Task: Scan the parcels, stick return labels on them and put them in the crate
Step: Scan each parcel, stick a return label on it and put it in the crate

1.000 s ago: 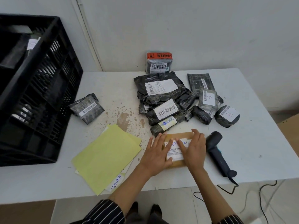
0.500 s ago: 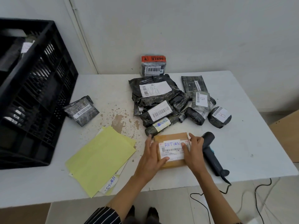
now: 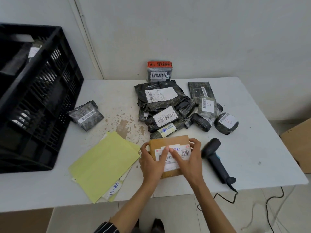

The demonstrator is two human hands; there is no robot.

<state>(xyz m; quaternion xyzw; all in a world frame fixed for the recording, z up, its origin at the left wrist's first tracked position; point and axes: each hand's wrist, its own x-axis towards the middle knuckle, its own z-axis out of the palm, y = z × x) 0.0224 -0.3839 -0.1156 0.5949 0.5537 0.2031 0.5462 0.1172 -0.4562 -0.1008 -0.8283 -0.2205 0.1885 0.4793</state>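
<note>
You wear a dark sleeve (image 3: pixel 106 227) with thin white stripes on your left arm; it ends well above the wrist and leaves the forearm bare. Your right forearm is bare too, as are your left hand (image 3: pixel 151 163) and right hand (image 3: pixel 190 163). You wear dark shoes (image 3: pixel 158 225).

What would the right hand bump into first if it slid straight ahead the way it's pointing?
Beyond the brown parcel it grips, the right hand would probably meet the small dark parcel with the yellowish label first, though depth is hard to judge.

"return" on slip (image 3: pixel 115 189), "b" on parcel (image 3: pixel 225 126)
</note>
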